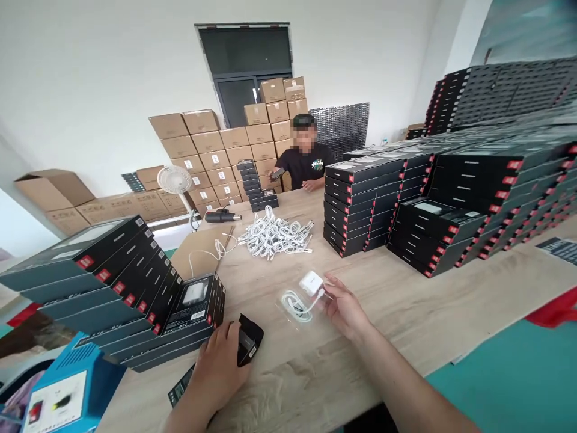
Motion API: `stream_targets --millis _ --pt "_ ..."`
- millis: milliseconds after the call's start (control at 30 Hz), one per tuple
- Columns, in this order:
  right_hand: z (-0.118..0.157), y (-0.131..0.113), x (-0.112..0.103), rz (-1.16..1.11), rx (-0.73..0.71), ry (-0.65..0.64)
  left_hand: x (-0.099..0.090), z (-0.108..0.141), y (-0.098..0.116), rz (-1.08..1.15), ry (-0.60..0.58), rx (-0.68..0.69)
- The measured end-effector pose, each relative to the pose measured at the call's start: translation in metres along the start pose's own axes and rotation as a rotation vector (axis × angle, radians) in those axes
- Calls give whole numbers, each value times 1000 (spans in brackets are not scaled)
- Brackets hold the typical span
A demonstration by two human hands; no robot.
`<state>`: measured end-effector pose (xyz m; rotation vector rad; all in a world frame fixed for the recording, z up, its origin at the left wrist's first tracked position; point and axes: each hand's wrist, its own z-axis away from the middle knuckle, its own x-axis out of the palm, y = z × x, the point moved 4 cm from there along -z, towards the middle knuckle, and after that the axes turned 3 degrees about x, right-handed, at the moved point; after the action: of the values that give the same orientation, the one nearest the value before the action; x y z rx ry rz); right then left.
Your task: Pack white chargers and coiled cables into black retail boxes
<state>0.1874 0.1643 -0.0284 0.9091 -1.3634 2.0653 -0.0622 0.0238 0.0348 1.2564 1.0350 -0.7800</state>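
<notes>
My right hand (345, 307) holds the right edge of a clear plastic tray (280, 307) between thumb and fingers, just above the wooden table. In that tray sit a white charger block (311, 282) and a coiled white cable (297, 305). My left hand (223, 355) is closed round a black box (246, 343) that rests on the table, its near end facing right with a dark flap raised. The palm hides much of this box. A dark printed piece (181, 385) shows beside my left wrist; whether it belongs to the box I cannot tell.
Stacked black boxes (130, 294) stand at the left, and large stacks (360, 204) fill the right. White cables (274, 234) lie heaped mid-table, near a heat gun (223, 215). Across the table sits a co-worker (309, 162) holding a dark object. A blue container (81, 385) stands lower left.
</notes>
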Motion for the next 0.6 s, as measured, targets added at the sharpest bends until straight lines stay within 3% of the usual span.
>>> stream_targets --millis 100,233,367,500,600 --pt "9 9 14 -92 -14 5 1 -1 14 -168 -87 -20" --pt "19 24 36 -168 -97 -30 4 0 36 -127 -100 89" --pt "21 38 45 -162 -206 -48 4 -6 51 -152 -9 137" --pt "20 43 35 -88 -248 -54 -3 -15 56 -250 139 98" --pt "21 36 26 -29 -220 -76 -3 -19 58 -233 190 170"
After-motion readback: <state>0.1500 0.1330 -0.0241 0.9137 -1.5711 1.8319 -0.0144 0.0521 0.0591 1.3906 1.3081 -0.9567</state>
